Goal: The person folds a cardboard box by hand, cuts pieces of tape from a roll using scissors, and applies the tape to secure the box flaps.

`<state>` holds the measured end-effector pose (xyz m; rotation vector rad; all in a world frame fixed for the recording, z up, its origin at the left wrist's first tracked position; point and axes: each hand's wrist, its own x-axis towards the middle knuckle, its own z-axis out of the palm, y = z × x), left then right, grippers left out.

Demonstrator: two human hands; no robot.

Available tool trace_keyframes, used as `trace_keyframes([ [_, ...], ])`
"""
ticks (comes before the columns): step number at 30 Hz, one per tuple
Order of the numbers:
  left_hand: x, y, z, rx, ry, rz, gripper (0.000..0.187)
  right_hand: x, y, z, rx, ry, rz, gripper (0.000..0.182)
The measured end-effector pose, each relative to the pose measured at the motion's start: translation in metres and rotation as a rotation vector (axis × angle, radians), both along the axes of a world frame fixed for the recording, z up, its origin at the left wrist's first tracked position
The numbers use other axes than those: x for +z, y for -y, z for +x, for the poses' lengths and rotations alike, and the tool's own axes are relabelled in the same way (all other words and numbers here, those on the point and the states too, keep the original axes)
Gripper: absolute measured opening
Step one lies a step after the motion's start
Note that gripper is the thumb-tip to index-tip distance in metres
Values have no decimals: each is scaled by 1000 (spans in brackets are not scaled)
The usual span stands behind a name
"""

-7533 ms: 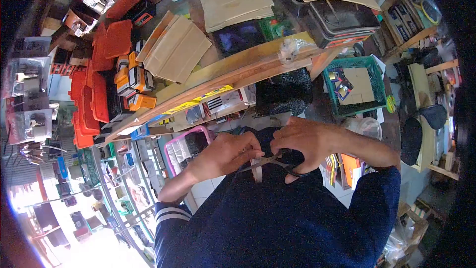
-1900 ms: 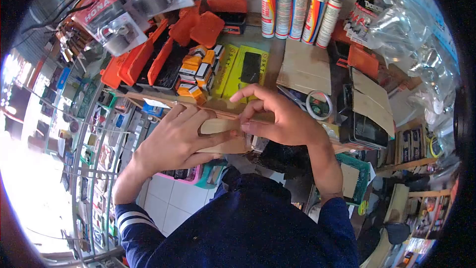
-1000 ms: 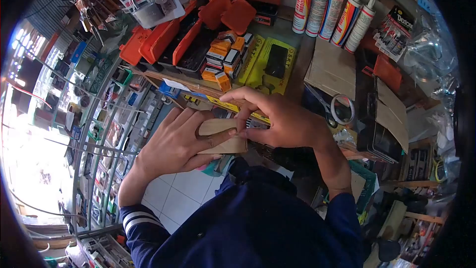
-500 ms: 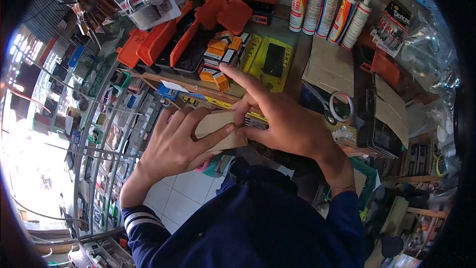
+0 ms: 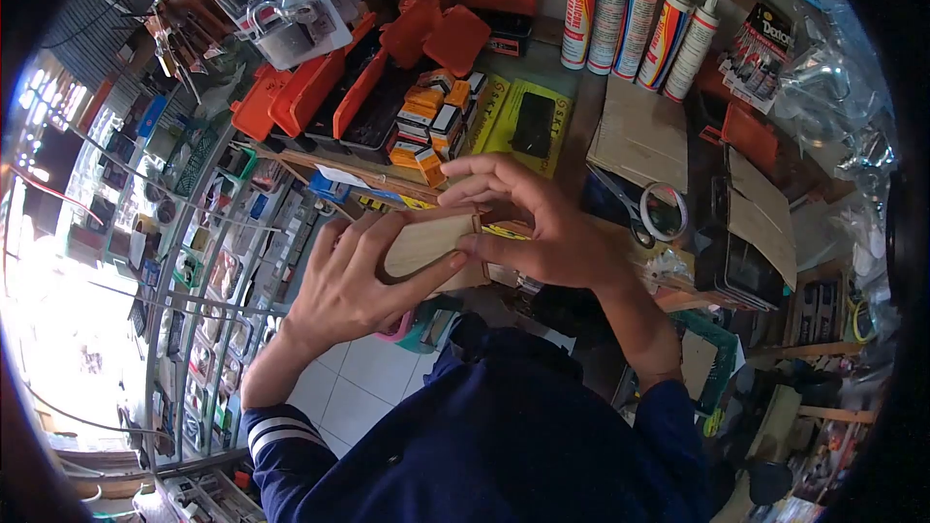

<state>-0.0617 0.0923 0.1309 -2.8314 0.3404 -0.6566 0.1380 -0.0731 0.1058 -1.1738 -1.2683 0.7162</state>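
Observation:
My left hand (image 5: 344,276) is wrapped round a pale wooden piece (image 5: 426,247) with one rounded end, the thumb lying along its lower front. A second wooden face (image 5: 472,277) shows below that thumb. My right hand (image 5: 542,228) grips the squared right end, its thumb on the edge and some fingers behind the top. Its upper fingers reach left above the wood. What lies behind or inside the piece is hidden by my hands.
Small orange-and-black boxes (image 5: 426,131) and a yellow card pack (image 5: 533,126) lie on the bench beyond. Red-lidded bins (image 5: 310,92), sealant tubes (image 5: 635,34), scissors (image 5: 635,218) and a tape roll (image 5: 665,210) surround them. Metal shelving (image 5: 160,329) stands at the left.
My right index finger has drawn back from the small boxes and bent over the wood. The right thumb now rests on the wood's end, and the piece has turned slightly.

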Motion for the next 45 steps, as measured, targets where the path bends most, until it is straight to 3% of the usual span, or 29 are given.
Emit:
trace_keyframes([
  [4,-12,6,6,69,-43,-26,57,-12,7,-10,-87,-78,-113,49],
  [7,-22,0,8,89,-52,-77,54,-23,18,-24,-310,-122,102,41],
  [14,-32,-8,6,162,-14,-285,63,-92,40,-52,-284,-416,224,28],
  [18,-39,4,11,121,31,-380,68,-114,38,-61,-447,-185,194,25],
  [20,-46,14,16,105,62,-398,69,-116,39,-64,-603,-60,293,34],
  [24,-82,47,27,114,188,-517,70,-87,28,-67,-740,-192,477,46],
  [26,-110,67,31,47,266,-664,72,-85,34,-64,-726,99,360,54],
  [28,-116,82,31,50,255,-698,73,-90,39,-65,-792,174,263,46],
  [30,-111,94,25,49,171,-874,76,-102,43,-61,-734,9,167,37],
  [31,-111,94,21,12,89,-911,80,-101,45,-61,-760,49,202,31],
  [34,-120,81,17,-127,14,-1094,86,-111,53,-64,-668,-10,182,30],
  [36,-130,77,17,-132,1,-1236,84,-113,56,-69,-621,-62,176,28],
  [38,-125,77,26,-126,-28,-1600,80,-116,59,-75,-573,-113,170,27],
  [39,-115,83,28,-132,-121,-1767,64,-118,59,-77,-564,-98,183,30],
  [42,-122,74,32,-233,-319,-1557,51,-123,61,-88,-571,-193,197,36],
  [43,-121,78,33,-219,-263,-1560,40,-124,61,-90,-589,-303,200,40],
  [45,-127,82,33,-191,-261,-1628,37,-129,57,-92,-633,-331,200,42],
])
